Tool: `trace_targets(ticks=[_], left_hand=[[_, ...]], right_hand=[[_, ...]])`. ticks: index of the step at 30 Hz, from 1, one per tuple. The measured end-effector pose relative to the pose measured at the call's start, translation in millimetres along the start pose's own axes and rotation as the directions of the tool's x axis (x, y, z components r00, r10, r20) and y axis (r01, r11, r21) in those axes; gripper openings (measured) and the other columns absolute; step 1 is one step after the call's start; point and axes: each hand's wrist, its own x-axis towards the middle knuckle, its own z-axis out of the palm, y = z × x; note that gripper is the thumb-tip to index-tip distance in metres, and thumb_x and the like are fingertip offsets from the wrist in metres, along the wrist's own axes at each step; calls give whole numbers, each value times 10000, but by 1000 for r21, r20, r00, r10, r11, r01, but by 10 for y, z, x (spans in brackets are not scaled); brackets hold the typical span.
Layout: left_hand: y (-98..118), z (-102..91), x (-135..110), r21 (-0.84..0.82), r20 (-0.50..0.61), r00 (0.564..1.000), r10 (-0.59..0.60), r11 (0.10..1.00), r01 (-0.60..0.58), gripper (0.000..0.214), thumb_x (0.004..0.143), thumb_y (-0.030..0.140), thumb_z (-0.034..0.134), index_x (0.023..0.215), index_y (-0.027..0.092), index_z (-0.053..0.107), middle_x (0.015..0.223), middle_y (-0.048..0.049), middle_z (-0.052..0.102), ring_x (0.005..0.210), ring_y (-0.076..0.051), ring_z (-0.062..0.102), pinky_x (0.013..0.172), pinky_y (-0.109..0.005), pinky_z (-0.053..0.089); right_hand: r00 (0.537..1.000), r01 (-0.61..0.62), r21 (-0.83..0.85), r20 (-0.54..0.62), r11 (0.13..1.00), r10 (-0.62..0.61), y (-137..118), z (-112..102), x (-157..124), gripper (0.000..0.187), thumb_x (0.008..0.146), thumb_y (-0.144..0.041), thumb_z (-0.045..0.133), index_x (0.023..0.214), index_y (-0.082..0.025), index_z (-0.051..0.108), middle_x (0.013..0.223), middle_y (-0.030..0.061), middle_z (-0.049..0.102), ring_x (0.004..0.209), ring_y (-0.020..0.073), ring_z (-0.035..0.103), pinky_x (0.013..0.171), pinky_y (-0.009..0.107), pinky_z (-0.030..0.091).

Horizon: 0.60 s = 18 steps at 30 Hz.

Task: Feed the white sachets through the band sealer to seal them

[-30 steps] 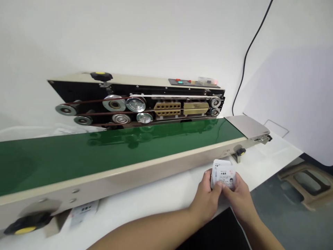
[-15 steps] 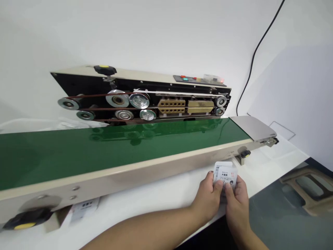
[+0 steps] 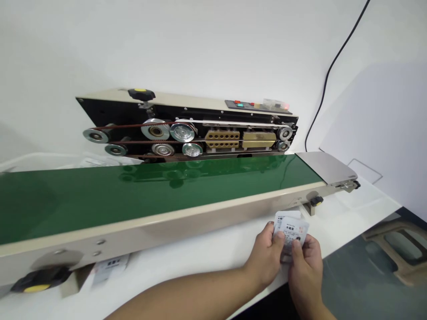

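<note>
Left hand and right hand grasp flat, round-cornered white packets, overlapping above the smooth white counter, printed faces toward the viewer; beyond them, a metal-sided conveyor with a shiny green belt stands before a black-fronted machine of round metal pulleys. The packets' long axes point away, toward the conveyor, the front one leaning right
</note>
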Motion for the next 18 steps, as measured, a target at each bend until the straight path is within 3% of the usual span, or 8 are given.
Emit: trace_targets(ticks=[4,10,14,18], left_hand=[[-15,-2,18,-43,-5,1000,-10,999,10,233,871,361,427,917,149,513,903,-73,633,828,-195,574,764,-321,437],[-26,6,36,-87,-23,999,-42,995,40,253,851,392,447,895,153,519,845,-57,631,775,-188,572,729,-315,437],[-7,6,31,-72,-40,998,-45,996,42,261,847,400,451,877,152,527,833,-59,635,774,-190,574,722,-309,440],[-13,-12,55,-37,-66,997,-37,999,35,297,849,421,452,903,143,541,864,-78,642,812,-209,576,743,-328,441]], right_hand=[[999,35,3,-7,999,-35,-20,12,-18,410,697,-522,645,876,-181,503,837,41,642,770,184,610,692,331,516],[997,16,-183,77,983,-2,-122,23,-46,485,639,-513,685,943,-147,593,877,89,679,791,237,624,692,346,511],[985,-97,28,143,995,92,-67,19,-23,478,677,-470,684,1044,-181,585,965,88,683,883,249,625,800,402,494],[974,-190,291,179,938,142,-102,51,2,518,664,-412,712,1127,-223,576,1024,89,676,990,259,600,910,471,435]])
